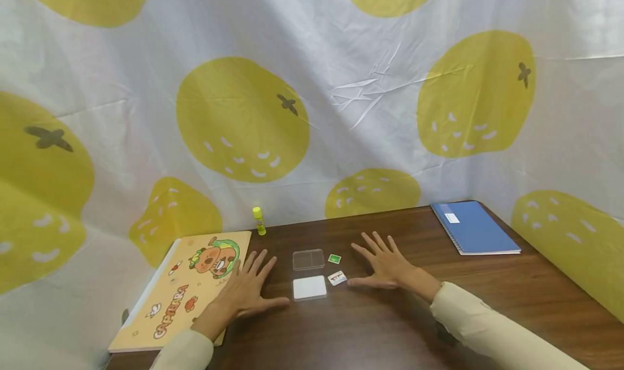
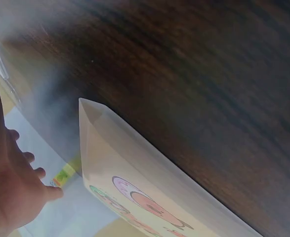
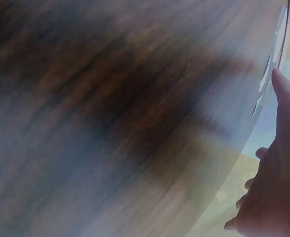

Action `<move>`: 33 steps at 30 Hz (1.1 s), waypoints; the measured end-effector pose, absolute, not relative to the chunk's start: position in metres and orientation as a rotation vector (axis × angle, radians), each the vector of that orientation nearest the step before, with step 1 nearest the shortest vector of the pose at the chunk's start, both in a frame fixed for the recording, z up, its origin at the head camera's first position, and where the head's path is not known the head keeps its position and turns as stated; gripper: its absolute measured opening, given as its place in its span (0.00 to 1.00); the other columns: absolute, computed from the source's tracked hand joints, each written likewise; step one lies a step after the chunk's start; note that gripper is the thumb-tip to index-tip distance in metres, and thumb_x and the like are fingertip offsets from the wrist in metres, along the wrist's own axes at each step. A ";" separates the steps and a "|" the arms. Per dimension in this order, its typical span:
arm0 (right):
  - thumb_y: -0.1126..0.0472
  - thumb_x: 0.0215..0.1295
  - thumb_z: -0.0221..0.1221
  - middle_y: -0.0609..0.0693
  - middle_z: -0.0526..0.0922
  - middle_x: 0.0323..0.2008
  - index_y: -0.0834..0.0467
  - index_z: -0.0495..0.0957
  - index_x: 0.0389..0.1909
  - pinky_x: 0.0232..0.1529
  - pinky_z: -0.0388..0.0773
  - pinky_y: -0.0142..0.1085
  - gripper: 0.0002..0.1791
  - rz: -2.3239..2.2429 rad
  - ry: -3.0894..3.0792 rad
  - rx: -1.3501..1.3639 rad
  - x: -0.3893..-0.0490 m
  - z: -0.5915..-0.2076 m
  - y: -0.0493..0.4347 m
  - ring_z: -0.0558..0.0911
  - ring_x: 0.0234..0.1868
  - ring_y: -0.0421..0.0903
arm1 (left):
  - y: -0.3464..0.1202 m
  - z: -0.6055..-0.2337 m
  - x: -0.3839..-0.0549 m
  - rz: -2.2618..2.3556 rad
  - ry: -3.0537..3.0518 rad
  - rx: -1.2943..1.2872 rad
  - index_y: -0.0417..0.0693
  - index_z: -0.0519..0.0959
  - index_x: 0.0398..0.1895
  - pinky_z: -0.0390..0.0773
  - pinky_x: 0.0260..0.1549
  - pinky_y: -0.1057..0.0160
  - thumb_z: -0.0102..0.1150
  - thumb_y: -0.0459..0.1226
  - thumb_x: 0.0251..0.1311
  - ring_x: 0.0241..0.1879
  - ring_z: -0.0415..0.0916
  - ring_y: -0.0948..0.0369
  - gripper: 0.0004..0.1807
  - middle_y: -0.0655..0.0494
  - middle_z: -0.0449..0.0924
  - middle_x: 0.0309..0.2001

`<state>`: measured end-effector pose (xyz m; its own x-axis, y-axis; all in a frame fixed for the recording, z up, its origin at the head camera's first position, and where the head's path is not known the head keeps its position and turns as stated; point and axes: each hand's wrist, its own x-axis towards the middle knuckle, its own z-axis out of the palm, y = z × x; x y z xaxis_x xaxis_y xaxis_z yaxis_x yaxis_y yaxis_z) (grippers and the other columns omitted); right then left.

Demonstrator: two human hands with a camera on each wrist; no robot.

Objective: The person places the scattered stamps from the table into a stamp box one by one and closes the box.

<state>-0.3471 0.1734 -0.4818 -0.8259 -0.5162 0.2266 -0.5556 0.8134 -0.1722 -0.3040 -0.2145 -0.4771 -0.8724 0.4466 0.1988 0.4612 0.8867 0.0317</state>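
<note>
In the head view my left hand (image 1: 247,290) is spread with straight fingers, between the capybara folder and the small items, holding nothing. Opposite it, my right hand (image 1: 385,264) is also spread and holds nothing, its thumb tip close to a small printed card piece (image 1: 337,278). Between the hands lies a clear plastic lid (image 1: 308,259), with a shallow case holding a white insert (image 1: 309,287) nearer to me. A small green square (image 1: 334,259) sits right of the lid. The left wrist view shows the left hand (image 2: 14,182) beside the folder's edge.
At the left lies a tan folder (image 1: 180,289) with capybara pictures. A yellow glue stick (image 1: 259,221) stands at the back edge. A blue spiral notebook (image 1: 475,227) lies back right on the brown wooden table (image 1: 370,332). A fruit-patterned curtain (image 1: 322,88) hangs behind.
</note>
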 end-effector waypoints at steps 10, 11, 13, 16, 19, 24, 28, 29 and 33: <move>0.23 0.58 0.60 0.64 0.54 0.80 0.54 0.64 0.78 0.73 0.44 0.72 0.55 0.327 -2.839 0.853 -0.343 -0.480 0.172 0.51 0.79 0.71 | -0.212 -0.475 -0.304 -0.124 -2.867 -0.735 0.49 0.61 0.81 0.55 0.70 0.28 0.56 0.76 0.53 0.78 0.52 0.36 0.60 0.39 0.53 0.81; 0.24 0.59 0.60 0.65 0.55 0.80 0.54 0.64 0.78 0.73 0.43 0.72 0.55 0.328 -2.840 0.860 -0.342 -0.479 0.172 0.51 0.79 0.71 | -0.212 -0.474 -0.303 -0.126 -2.860 -0.742 0.49 0.62 0.80 0.56 0.70 0.28 0.56 0.76 0.53 0.77 0.52 0.36 0.59 0.39 0.54 0.80; 0.25 0.59 0.61 0.66 0.55 0.80 0.55 0.64 0.78 0.73 0.43 0.73 0.54 0.340 -2.839 0.874 -0.339 -0.477 0.170 0.51 0.79 0.72 | -0.211 -0.473 -0.303 -0.122 -2.852 -0.749 0.48 0.62 0.80 0.57 0.69 0.29 0.57 0.76 0.53 0.77 0.53 0.36 0.59 0.39 0.55 0.80; 0.25 0.60 0.61 0.66 0.56 0.79 0.56 0.65 0.78 0.73 0.43 0.73 0.54 0.339 -2.835 0.889 -0.337 -0.475 0.168 0.52 0.78 0.72 | -0.211 -0.471 -0.301 -0.122 -2.845 -0.757 0.48 0.63 0.80 0.58 0.69 0.29 0.57 0.75 0.54 0.77 0.54 0.36 0.58 0.39 0.55 0.80; 0.25 0.60 0.60 0.66 0.56 0.79 0.56 0.65 0.77 0.73 0.44 0.73 0.53 0.336 -2.822 0.896 -0.336 -0.476 0.167 0.53 0.78 0.72 | -0.209 -0.470 -0.301 -0.129 -2.848 -0.768 0.47 0.63 0.80 0.58 0.69 0.28 0.57 0.75 0.55 0.77 0.54 0.36 0.58 0.39 0.55 0.80; 0.26 0.61 0.60 0.66 0.56 0.79 0.56 0.65 0.77 0.73 0.43 0.72 0.52 0.329 -2.847 0.901 -0.331 -0.472 0.164 0.52 0.79 0.71 | -0.209 -0.475 -0.306 -0.176 -2.813 -0.786 0.48 0.63 0.80 0.58 0.68 0.27 0.56 0.75 0.55 0.76 0.55 0.36 0.58 0.40 0.55 0.80; 0.27 0.62 0.61 0.66 0.56 0.79 0.56 0.65 0.77 0.73 0.44 0.73 0.51 0.341 -2.844 0.918 -0.330 -0.472 0.163 0.52 0.79 0.71 | -0.209 -0.479 -0.309 -0.180 -2.770 -0.793 0.48 0.63 0.80 0.60 0.67 0.28 0.55 0.77 0.54 0.76 0.56 0.37 0.59 0.40 0.55 0.80; 0.27 0.62 0.61 0.66 0.56 0.79 0.56 0.65 0.77 0.72 0.44 0.73 0.51 0.341 -2.837 0.923 -0.330 -0.473 0.162 0.52 0.79 0.72 | -0.208 -0.476 -0.308 -0.184 -2.773 -0.799 0.48 0.63 0.80 0.60 0.67 0.28 0.55 0.77 0.54 0.76 0.56 0.36 0.59 0.40 0.55 0.80; 0.27 0.62 0.61 0.67 0.56 0.79 0.56 0.65 0.77 0.72 0.44 0.74 0.51 0.349 -2.825 0.949 -0.329 -0.474 0.161 0.52 0.78 0.73 | -0.203 -0.467 -0.304 -0.189 -2.823 -0.813 0.47 0.62 0.80 0.58 0.68 0.28 0.58 0.74 0.55 0.76 0.54 0.35 0.57 0.39 0.54 0.80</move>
